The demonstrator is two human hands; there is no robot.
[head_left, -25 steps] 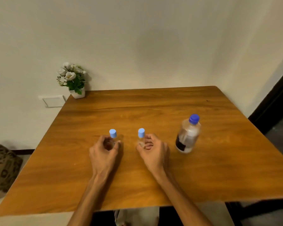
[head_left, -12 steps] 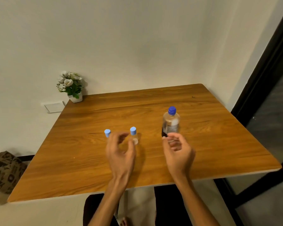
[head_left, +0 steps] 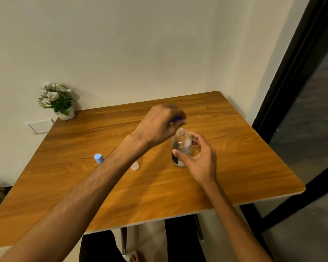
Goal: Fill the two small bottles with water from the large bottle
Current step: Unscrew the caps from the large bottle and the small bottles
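The large clear bottle [head_left: 181, 146] with a dark label stands upright on the wooden table [head_left: 235, 167], its neck uncapped. My right hand [head_left: 198, 157] wraps around its body. My left hand [head_left: 161, 123] hovers just above and left of the neck, fingers closed on the dark blue cap [head_left: 176, 119]. One small bottle shows only its light blue cap [head_left: 98, 158] beside my left forearm. Of the second small bottle only the clear base [head_left: 135, 166] peeks out from under that forearm.
A small white pot of white flowers [head_left: 58, 101] sits at the table's far left corner against the wall. A dark door frame [head_left: 292, 91] runs down the right side. The table's near edge lies close to my legs.
Both hands left the small bottles and moved right. My right hand took hold of the large bottle, and my left hand lifted its blue cap off.
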